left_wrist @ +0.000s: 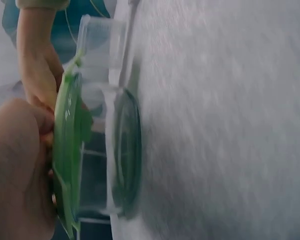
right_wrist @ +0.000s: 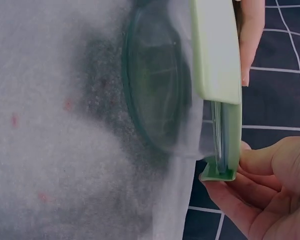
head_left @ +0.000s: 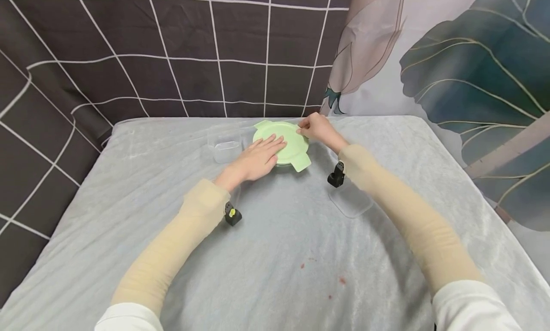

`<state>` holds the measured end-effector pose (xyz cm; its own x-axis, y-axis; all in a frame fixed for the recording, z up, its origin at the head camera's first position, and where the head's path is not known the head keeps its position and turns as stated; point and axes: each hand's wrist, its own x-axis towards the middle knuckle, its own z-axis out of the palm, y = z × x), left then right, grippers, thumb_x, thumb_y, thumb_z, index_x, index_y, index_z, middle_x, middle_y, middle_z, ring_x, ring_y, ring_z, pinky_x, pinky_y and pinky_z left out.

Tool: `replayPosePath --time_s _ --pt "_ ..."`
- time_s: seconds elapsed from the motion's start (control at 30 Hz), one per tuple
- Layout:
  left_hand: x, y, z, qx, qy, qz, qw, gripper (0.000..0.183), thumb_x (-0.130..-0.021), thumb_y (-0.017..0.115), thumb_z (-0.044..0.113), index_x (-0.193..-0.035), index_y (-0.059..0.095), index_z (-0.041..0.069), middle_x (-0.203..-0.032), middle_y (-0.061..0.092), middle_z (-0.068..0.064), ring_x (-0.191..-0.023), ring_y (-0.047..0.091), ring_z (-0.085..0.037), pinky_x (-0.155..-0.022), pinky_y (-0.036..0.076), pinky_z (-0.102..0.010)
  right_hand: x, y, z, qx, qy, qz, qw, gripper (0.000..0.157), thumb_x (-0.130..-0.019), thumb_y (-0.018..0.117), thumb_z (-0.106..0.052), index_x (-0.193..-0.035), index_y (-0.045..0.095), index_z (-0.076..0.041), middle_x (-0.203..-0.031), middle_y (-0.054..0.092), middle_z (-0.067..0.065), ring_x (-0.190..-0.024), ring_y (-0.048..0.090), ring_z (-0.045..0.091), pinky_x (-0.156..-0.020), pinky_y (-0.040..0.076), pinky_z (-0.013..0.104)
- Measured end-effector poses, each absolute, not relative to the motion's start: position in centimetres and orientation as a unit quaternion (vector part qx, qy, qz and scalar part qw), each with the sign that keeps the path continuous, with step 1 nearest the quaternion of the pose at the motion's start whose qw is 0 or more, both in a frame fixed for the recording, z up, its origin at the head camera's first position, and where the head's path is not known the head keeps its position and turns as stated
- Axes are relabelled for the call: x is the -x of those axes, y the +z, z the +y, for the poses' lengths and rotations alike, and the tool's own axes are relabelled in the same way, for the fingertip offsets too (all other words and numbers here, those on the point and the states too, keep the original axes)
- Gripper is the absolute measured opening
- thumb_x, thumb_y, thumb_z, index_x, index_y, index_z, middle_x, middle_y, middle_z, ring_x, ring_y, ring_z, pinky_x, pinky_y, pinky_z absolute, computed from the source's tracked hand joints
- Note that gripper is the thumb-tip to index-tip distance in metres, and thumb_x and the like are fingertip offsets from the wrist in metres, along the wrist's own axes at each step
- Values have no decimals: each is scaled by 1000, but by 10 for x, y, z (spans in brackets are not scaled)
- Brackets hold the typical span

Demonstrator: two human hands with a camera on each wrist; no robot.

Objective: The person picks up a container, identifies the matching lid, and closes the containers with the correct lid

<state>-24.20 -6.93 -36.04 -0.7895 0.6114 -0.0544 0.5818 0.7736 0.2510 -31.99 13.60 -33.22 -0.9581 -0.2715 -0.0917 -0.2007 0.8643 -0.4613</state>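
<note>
A round glass bowl (right_wrist: 154, 80) stands on the cloth under a light green lid (head_left: 296, 144) with flaps at its edge. My left hand (head_left: 259, 156) lies on top of the lid with its fingers spread and straight. At the lid's far right edge is my right hand (head_left: 321, 129). In the right wrist view, thumb and fingers (right_wrist: 262, 162) of this hand pinch a bent-down flap (right_wrist: 219, 172) of the lid. The nearer flap (head_left: 301, 162) sticks out from the rim. Seen from the left wrist, the lid (left_wrist: 65, 150) sits over the bowl's clear wall (left_wrist: 95, 165).
A clear plastic container (head_left: 227, 150) stands left of the bowl. Beneath my right forearm lies a clear, flat-looking plastic piece (head_left: 351, 202). Grey cloth (head_left: 275, 254) with a few red spots covers the table, and a dark gridded curtain (head_left: 193, 39) hangs behind it.
</note>
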Motion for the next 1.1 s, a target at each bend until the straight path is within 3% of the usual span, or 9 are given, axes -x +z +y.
replayPosePath --time_s 0.2,0.3,0.43,0.57,0.83,1.1 --pt "237 -356 -61 -284 124 948 66 54 -98 27 21 -151 29 14 -161 19 -2 -150 11 -21 -124 10 -43 313 -334 133 147 -199 968 30 26 -93 62 -13 -112 69 3 -105 71 19 -90 67 31 -80 53 39" --pt "236 -359 -61 -289 122 947 66 53 -100 25 21 -152 27 15 -162 17 -2 -151 8 -20 -124 8 -42 307 -335 130 173 -148 974 -7 20 -93 62 -12 -104 72 2 -97 73 19 -87 68 32 -77 55 43" --pt "236 -365 -64 -303 117 944 60 52 -103 22 24 -154 22 16 -162 13 0 -151 4 -19 -124 4 -40 303 -333 127 186 -112 975 -47 17 -91 64 -9 -100 73 2 -95 73 19 -92 69 36 -84 54 50" --pt "236 -368 -67 -309 120 942 52 51 -104 23 30 -154 21 17 -162 12 0 -151 3 -18 -124 2 -39 305 -326 125 177 -137 974 -36 26 -88 67 -8 -110 69 4 -103 72 20 -98 68 36 -90 53 49" --pt "241 -369 -71 -324 121 937 53 51 -105 24 32 -154 21 18 -162 12 1 -151 3 -19 -124 3 -39 319 -317 127 180 -191 965 5 28 -88 69 -11 -112 68 3 -107 70 21 -99 66 32 -89 52 43" --pt "244 -369 -74 -337 129 930 68 51 -105 24 33 -154 20 19 -162 12 3 -151 1 -16 -124 2 -39 329 -321 121 283 -214 934 -29 23 -91 66 -11 -111 70 -1 -111 71 16 -101 68 27 -88 55 39"
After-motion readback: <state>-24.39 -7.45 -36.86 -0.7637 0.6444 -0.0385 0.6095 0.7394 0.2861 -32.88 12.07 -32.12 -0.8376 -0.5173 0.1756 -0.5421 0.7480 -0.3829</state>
